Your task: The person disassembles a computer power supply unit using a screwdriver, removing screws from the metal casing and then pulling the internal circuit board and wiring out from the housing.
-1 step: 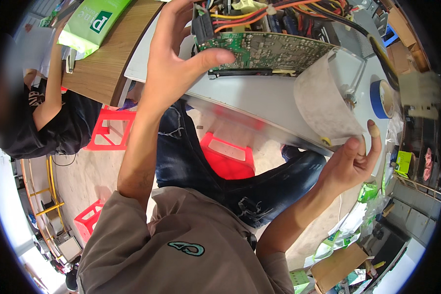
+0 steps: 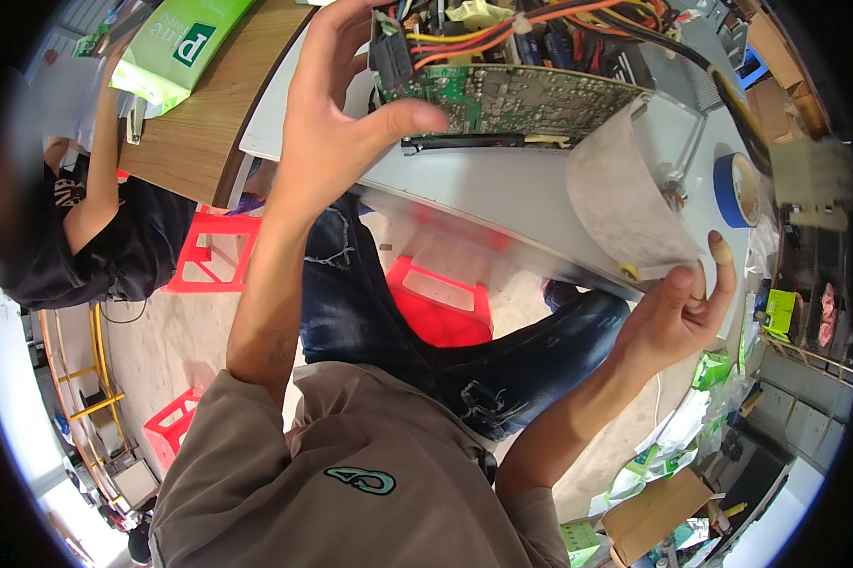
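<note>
At the top of the view stands a green circuit board (image 2: 531,99) on its edge, crowded with components, with its soldered side toward me. My left hand (image 2: 327,118) grips its left end, the thumb across the soldered face and the fingers behind. A bundle of red, yellow and black wires (image 2: 540,19) runs over the top. From the board's right end a curved, whitish flexible sheet (image 2: 616,185) hangs toward me. My right hand (image 2: 677,312) pinches the lower corner of this sheet between thumb and fingers, its index finger raised.
Beside the sheet, a roll of blue tape (image 2: 732,191) and a screwdriver-like metal tool (image 2: 675,185) lie on the grey table (image 2: 464,185). At left are a wooden tabletop (image 2: 204,123), a green packet (image 2: 176,47) and another person (image 2: 114,227). Red stools (image 2: 441,308) stand below; a cardboard box (image 2: 658,516) is lower right.
</note>
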A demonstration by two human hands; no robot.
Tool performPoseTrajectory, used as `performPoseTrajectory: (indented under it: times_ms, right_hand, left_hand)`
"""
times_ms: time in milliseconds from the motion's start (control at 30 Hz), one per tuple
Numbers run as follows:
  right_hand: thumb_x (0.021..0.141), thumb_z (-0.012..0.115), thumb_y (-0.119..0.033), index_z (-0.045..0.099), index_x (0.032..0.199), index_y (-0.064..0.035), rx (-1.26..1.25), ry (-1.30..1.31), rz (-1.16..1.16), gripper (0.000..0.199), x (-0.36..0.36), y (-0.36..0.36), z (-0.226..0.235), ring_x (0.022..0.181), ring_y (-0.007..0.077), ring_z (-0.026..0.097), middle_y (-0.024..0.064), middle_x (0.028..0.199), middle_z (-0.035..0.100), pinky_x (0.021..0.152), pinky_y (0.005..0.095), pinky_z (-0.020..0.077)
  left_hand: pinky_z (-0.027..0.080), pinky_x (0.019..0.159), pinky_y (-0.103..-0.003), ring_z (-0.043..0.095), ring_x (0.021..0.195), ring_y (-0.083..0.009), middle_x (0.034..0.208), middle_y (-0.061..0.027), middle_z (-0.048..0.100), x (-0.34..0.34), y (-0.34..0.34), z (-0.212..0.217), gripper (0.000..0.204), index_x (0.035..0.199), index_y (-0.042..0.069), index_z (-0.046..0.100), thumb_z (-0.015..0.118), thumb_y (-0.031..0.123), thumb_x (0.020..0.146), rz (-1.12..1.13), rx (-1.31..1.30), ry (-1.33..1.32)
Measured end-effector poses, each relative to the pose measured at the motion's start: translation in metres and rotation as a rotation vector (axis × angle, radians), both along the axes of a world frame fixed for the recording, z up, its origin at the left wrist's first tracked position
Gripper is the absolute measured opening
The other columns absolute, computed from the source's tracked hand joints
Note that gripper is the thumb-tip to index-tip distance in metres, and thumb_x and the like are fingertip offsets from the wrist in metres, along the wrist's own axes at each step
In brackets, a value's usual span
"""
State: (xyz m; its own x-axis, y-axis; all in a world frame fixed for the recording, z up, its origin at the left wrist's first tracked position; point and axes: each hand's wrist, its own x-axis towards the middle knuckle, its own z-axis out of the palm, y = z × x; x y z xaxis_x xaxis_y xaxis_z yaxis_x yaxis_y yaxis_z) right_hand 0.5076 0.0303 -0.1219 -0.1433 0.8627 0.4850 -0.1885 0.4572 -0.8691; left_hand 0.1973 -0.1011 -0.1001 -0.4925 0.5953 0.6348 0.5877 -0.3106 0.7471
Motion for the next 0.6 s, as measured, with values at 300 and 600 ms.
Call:
performPoseTrajectory:
  times_ms: [300, 600]
  right_hand:
    - [0.094, 0.076, -0.016, 0.058, 0.131, 0.0065, 0.115, -0.101, -0.017, 0.047, -0.017, -0.005, 0.01, 0.087, 0.0176, 0.06, 0.0108, 0.098, 0.062, 0.083, 0.029, 0.0508]
    - [0.08, 0.073, 0.005, 0.064, 0.131, -0.0114, 0.133, -0.905, -0.364, 0.054, -0.02, -0.021, 0.034, 0.118, 0.0375, 0.051, 0.0207, 0.132, 0.048, 0.105, 0.0452, 0.0429]
  left_hand:
    - [0.027, 0.122, -0.05, 0.04, 0.148, -0.0355, 0.155, -0.0228, 0.047, 0.007, -0.022, 0.021, 0.092, 0.148, -0.003, 0.046, 0.039, 0.074, 0.099, -0.081, 0.087, -0.19]
    - [0.05, 0.074, -0.04, 0.061, 0.085, -0.0276, 0.096, -0.0108, 0.065, 0.098, -0.017, 0.084, 0.027, 0.106, 0.003, 0.073, 0.08, 0.009, 0.081, -0.065, -0.118, 0.626]
